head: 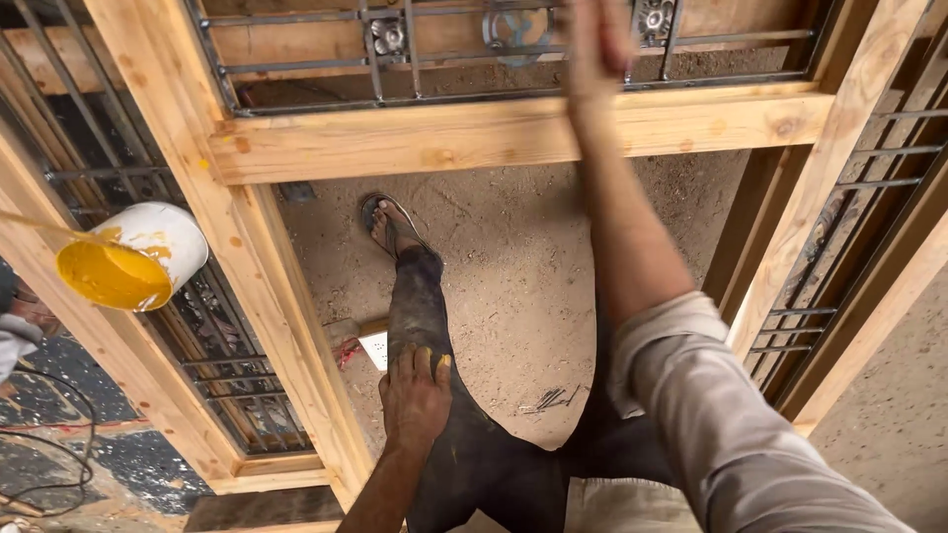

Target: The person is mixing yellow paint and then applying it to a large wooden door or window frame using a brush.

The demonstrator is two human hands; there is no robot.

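Observation:
My left hand [415, 393] lies flat on my own left knee, fingers slightly apart and smeared with yellow paint, holding nothing. My right hand [595, 41] is stretched far forward over the horizontal rail of a pale wooden frame [513, 133], in front of the dark metal grille [444, 49] set in it. Its fingertips are cut off by the top edge, so whether it holds anything is hidden. My left leg in dark trousers steps through the frame's opening, with a sandalled foot [387, 225] on the sandy ground.
A white bucket [148, 247] of yellow paint sits tilted on the frame's left upright, with a thin stick across it. Another person's sleeve and hand [22, 331] show at the left edge. More wooden frames with grilles [849, 257] stand at right. A cable [59, 434] lies lower left.

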